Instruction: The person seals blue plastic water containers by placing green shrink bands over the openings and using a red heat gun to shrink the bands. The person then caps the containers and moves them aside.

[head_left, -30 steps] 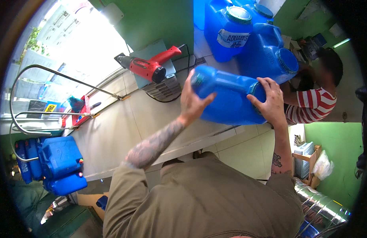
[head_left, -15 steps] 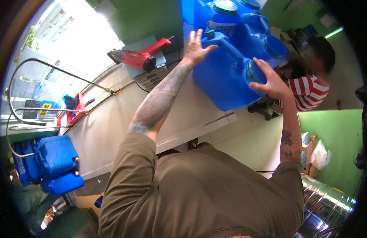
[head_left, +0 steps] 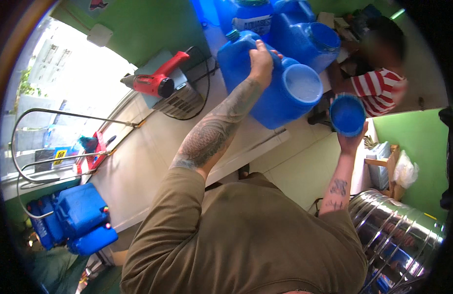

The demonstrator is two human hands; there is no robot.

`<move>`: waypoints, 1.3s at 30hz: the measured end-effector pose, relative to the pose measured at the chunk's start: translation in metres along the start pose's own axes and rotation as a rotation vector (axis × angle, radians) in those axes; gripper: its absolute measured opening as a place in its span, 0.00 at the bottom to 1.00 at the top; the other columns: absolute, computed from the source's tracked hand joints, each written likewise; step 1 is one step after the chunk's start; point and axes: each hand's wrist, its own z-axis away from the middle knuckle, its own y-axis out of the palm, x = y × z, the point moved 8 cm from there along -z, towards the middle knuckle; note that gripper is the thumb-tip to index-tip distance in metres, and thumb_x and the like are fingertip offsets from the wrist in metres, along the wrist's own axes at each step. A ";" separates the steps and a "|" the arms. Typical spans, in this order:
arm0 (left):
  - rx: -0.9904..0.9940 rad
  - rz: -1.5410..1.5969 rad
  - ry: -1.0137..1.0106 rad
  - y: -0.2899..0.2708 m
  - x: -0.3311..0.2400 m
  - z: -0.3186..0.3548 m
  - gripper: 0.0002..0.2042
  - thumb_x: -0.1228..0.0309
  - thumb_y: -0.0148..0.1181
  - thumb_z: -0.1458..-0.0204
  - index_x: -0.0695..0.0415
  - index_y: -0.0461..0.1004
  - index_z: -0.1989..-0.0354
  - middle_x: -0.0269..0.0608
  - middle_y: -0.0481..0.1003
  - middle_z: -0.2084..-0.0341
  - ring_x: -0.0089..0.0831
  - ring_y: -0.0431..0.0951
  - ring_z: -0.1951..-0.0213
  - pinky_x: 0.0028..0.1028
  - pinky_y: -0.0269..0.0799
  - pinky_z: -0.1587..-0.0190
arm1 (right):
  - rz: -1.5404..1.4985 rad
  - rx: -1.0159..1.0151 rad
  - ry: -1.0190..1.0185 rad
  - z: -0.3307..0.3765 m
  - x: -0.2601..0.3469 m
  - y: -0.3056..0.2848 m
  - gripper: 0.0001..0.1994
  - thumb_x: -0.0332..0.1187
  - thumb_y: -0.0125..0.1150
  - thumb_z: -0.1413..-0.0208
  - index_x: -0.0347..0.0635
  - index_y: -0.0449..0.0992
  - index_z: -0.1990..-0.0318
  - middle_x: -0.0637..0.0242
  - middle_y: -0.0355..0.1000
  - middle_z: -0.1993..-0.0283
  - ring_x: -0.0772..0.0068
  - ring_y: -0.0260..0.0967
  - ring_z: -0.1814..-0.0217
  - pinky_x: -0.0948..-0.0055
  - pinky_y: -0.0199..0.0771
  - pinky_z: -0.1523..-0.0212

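A big blue plastic water jug point(head_left: 265, 88) lies tilted on the pale counter point(head_left: 153, 161), its wide round mouth open and facing right. My left hand point(head_left: 262, 58) grips the jug on its top side near the handle. My right hand point(head_left: 352, 139) holds the jug's blue round lid point(head_left: 347, 115) up in the air, a little to the right of the open mouth and apart from it. Behind stand more blue jugs point(head_left: 304, 34), one with a green cap and a label.
A red heat gun point(head_left: 155, 81) rests on a small stand at the counter's back. A person in a red-and-white striped shirt point(head_left: 378, 85) sits at the right. A shiny steel tank point(head_left: 397, 240) stands lower right. Blue containers point(head_left: 77, 220) sit lower left beside a metal rail.
The jug has been turned so its mouth faces right. My right hand has taken the lid off and moved it away to the right. The left hand stays on the jug.
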 end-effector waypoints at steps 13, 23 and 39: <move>0.381 -0.956 0.217 -0.023 -0.060 -0.004 0.29 0.49 0.47 0.32 0.70 0.67 0.45 0.54 0.76 0.54 0.41 0.80 0.54 0.39 0.76 0.49 | 1.115 -0.244 0.777 0.069 -0.406 -0.048 0.28 0.48 0.54 0.34 0.38 0.67 0.34 0.53 0.69 0.36 0.54 0.66 0.35 0.52 0.65 0.35; 0.121 -0.973 0.058 -0.363 -0.034 0.205 0.21 0.64 0.58 0.36 0.61 0.68 0.37 0.48 0.75 0.44 0.35 0.77 0.43 0.34 0.72 0.40 | 1.692 0.704 0.003 -0.033 -0.508 0.183 0.26 0.35 0.58 0.41 0.43 0.65 0.34 0.45 0.69 0.42 0.43 0.68 0.41 0.50 0.71 0.43; 0.011 -0.726 -0.189 -0.508 -0.005 0.295 0.19 0.66 0.56 0.34 0.58 0.70 0.38 0.43 0.77 0.48 0.30 0.76 0.45 0.31 0.71 0.40 | 2.175 0.806 0.165 -0.077 -0.580 0.173 0.29 0.33 0.49 0.42 0.49 0.63 0.30 0.49 0.78 0.51 0.49 0.78 0.51 0.51 0.77 0.52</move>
